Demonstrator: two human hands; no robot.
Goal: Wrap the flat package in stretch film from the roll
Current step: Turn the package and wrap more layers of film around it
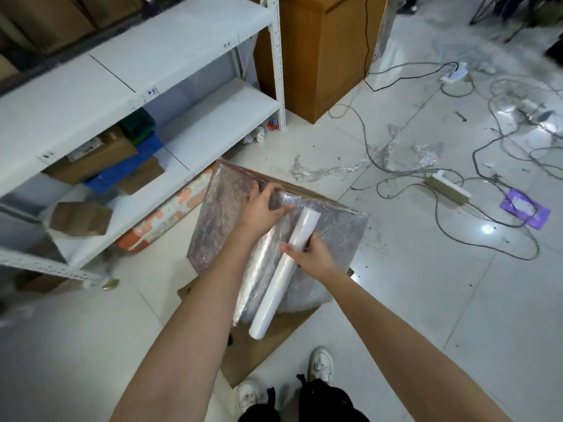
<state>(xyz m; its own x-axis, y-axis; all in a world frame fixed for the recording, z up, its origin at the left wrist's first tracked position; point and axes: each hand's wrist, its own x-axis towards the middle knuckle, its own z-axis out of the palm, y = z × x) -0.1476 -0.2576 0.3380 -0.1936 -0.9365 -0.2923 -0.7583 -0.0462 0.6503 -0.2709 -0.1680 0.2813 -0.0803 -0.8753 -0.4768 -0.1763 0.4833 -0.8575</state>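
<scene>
A flat package (219,226), covered in shiny stretch film, lies tilted on a brown cardboard sheet (262,345) on the floor. A long white roll of stretch film (283,275) lies across the package's top, with a band of film stretched out on its left side. My right hand (310,254) grips the roll near its upper half, fingers curled round it. My left hand (263,205) rests on the package near its far edge, fingers spread and pressing the film down.
A white metal shelf rack (170,65) with boxes stands to the left. A brown wooden cabinet (320,50) stands behind. Cables, power strips (447,188) and scraps of film (332,170) litter the tiled floor on the right. My shoes (320,363) are below the cardboard.
</scene>
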